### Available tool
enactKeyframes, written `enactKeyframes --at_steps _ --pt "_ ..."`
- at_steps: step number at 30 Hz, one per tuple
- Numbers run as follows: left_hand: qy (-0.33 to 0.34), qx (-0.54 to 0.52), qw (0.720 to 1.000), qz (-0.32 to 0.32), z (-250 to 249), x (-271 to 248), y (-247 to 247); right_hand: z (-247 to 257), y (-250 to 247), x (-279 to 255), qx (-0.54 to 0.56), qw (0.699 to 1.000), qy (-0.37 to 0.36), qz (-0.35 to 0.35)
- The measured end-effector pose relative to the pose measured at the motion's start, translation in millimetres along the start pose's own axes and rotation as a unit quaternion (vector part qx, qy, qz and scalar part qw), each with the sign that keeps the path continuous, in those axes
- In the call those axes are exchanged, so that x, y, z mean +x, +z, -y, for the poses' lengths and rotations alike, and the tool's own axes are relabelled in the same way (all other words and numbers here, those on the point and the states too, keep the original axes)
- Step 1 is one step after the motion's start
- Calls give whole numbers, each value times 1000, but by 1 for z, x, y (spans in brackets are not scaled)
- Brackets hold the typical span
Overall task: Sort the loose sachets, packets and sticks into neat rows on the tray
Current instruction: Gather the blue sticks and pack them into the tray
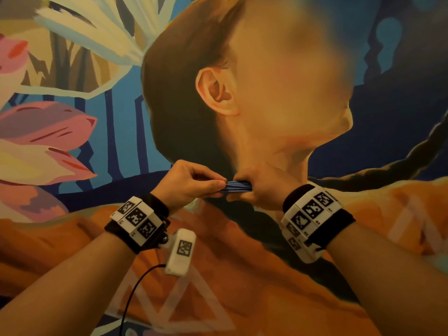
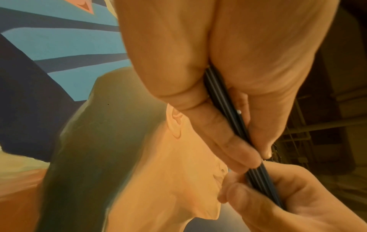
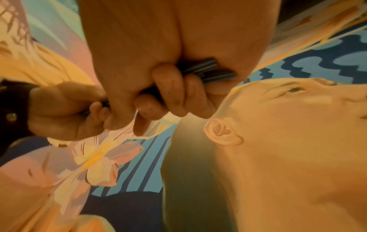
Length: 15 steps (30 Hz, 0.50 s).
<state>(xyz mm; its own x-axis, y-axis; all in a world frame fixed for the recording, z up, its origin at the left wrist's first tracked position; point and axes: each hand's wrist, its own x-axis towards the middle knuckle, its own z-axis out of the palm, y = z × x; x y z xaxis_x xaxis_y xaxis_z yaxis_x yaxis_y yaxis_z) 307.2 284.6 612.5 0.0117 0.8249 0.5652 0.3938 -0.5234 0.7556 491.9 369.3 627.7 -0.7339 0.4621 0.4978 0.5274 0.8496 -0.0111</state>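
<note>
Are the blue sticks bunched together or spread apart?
Bunched: both the left hand and right hand grip the sticks as one tight bundle.

Head camera faces the mural (image 1: 242, 69); both close wrist cameras share it.

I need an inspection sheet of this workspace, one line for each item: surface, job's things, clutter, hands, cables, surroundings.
Surface: nothing seen; no table or tray in any view.
Job's things: a bundle of dark blue sticks, held level in the air between both hands.
Clutter: nothing seen.
Hands: left hand pinches one end of the bundle; right hand has its fingers curled round the other end. Each wrist wears a band with black-and-white marker tags.
Cables: one black cable hangs from the white camera unit under the left wrist.
Surroundings: a painted mural fills the background, with flowers, blue stripes and a large head in profile.
</note>
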Motion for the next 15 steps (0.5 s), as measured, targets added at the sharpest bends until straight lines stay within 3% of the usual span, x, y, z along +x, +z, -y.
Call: enactKeyframes --at_steps 6,15 --pt "-15 -16 1000 14 -2 0 8 4 2 1 -129 991 23 24" --pt "-62 -81 995 20 0 1 20 14 -1 -7 -210 977 28 -20"
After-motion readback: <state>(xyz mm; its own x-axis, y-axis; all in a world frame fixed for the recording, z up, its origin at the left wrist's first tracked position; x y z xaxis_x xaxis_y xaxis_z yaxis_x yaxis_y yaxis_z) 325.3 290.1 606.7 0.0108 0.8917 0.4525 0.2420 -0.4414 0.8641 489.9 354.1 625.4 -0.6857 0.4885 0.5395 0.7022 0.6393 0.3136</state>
